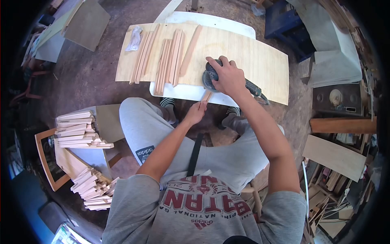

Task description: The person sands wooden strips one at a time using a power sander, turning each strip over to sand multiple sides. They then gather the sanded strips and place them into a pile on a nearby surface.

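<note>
My right hand (228,77) is wrapped over the top of a dark electric sander (210,76), whose body and cord end stick out to the right under my wrist. The sander rests at the front edge of the plywood board (252,61). Below it, my left hand (196,112) grips the near end of a wooden strip (207,96); its far end is hidden under the sander. Left of the sander, a single strip (191,49) lies slanted on the board. Beside it are two groups of strips, one in the middle (175,57) and one farther left (145,55).
A crumpled plastic bag (134,39) lies at the board's left end. Stacked wooden pieces (77,130) and a looser pile (93,189) sit to my left near a wooden frame (45,158). Scrap wood and a panel (334,156) crowd the right side.
</note>
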A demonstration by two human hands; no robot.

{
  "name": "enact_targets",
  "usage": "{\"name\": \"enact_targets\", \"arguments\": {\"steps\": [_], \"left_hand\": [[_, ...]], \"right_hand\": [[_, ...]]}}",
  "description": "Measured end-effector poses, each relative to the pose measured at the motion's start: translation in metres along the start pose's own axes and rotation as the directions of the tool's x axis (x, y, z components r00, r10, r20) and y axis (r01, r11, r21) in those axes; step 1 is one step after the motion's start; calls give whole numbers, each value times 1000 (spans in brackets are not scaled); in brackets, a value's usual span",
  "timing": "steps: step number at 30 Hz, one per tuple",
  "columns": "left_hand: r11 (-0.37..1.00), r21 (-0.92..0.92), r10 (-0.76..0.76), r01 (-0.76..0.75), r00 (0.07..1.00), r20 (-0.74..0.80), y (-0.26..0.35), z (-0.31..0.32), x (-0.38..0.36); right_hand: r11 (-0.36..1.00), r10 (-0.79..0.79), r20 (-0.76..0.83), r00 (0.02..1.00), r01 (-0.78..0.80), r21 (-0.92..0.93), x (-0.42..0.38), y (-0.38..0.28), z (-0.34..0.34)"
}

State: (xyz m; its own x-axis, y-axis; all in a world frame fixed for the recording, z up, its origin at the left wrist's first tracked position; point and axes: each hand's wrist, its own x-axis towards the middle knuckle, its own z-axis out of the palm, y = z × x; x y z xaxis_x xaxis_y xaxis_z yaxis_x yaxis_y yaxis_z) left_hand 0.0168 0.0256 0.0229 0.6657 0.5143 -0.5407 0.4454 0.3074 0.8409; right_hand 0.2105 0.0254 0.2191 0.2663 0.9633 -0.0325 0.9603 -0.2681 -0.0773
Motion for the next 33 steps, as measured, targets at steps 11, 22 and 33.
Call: {"name": "enact_targets", "arguments": {"steps": [11,22,33], "left_hand": [[999,47,4,-2,999,-38,-11,2,7],[999,40,9,-8,999,-43,-5,2,2],[998,60,9,-6,999,-51,-3,2,-1]], "right_hand": [[1000,1,2,1000,-1,22,-4,-7,1],[991,130,-54,990,-131,-6,39,40,2],[999,22,-83,996,-20,25,18,25,8]]}}
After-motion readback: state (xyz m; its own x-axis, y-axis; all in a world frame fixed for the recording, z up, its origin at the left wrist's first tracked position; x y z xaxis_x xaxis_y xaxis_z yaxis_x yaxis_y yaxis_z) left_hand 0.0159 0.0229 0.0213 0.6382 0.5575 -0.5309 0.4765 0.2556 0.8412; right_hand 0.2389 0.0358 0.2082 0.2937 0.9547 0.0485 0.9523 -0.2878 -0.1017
